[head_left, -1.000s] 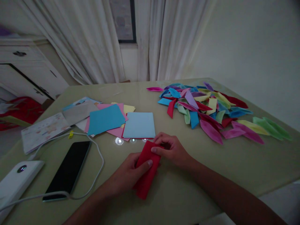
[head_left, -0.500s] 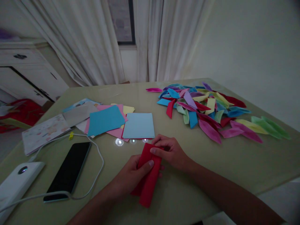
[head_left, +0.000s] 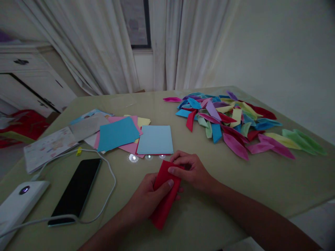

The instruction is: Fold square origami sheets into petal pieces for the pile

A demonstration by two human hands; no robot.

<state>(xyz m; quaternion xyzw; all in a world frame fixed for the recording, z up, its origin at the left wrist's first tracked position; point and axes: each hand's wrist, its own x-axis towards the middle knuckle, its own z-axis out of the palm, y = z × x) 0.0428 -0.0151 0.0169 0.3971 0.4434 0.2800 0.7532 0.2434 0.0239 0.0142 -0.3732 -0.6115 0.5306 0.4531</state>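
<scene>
A folded red sheet of paper [head_left: 164, 205] is held above the near part of the table, tilted with its lower end toward me. My left hand [head_left: 149, 195] grips its left side, thumb on top and fingertips showing underneath at the right edge. At the upper right corner, my right hand [head_left: 192, 170] pinches the paper between thumb and fingers. Just beyond my hands lies a neat stack of light blue square paper [head_left: 155, 140], with a red edge peeking out below.
Folded paper pieces [head_left: 216, 116] in many colours are heaped at the back right. Loose coloured sheets [head_left: 117, 134] and a patterned packet [head_left: 49, 148] lie to the left. A black phone [head_left: 77, 191], a white power bank [head_left: 21, 205] and a white cable [head_left: 113, 174] occupy the near left.
The lower ends of the red paper, spread apart before, now lie together as one narrower strip. Both hands keep nearly the same grip and place.
</scene>
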